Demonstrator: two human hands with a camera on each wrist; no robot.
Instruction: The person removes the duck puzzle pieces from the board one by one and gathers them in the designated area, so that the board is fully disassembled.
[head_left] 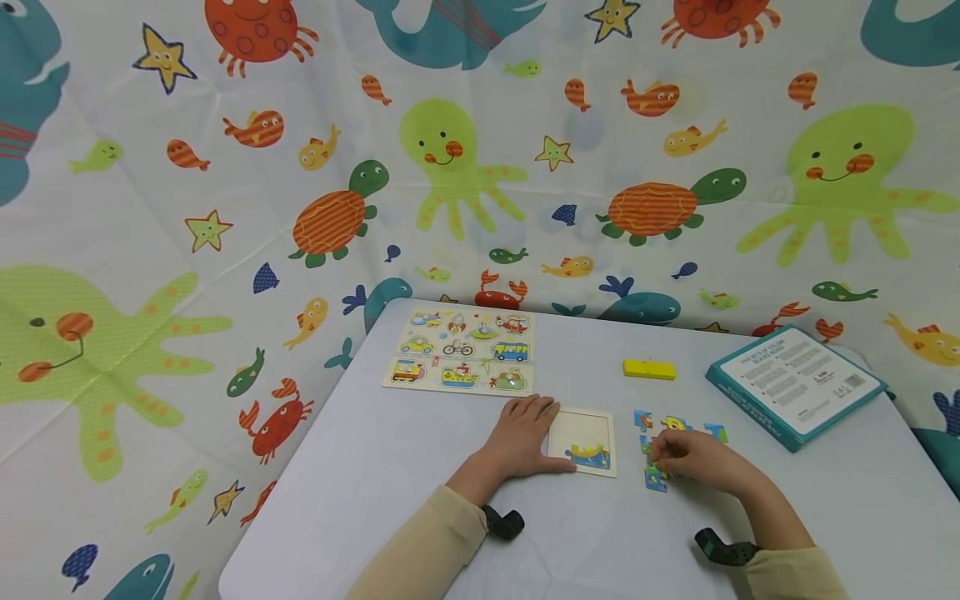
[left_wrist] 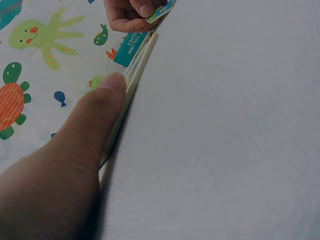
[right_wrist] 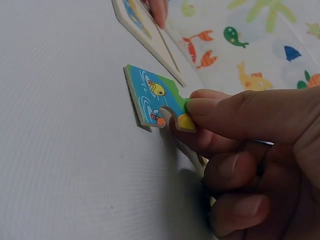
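A shallow wooden puzzle tray lies on the table in the head view. A piece with blue and yellow print sits along its lower side. My left hand rests at the tray's left side, fingers stretched to its upper corner and thumb along the near edge. To the right, my right hand pinches a jigsaw piece between thumb and finger. Seen in the right wrist view, that piece is blue and green with a yellow fish. Several loose jigsaw pieces lie around the right hand, some partly hidden by it.
A wooden vehicle puzzle board lies at the back left. Further right are a yellow block and a teal-edged box. A sea-animal printed cloth hangs behind the white table.
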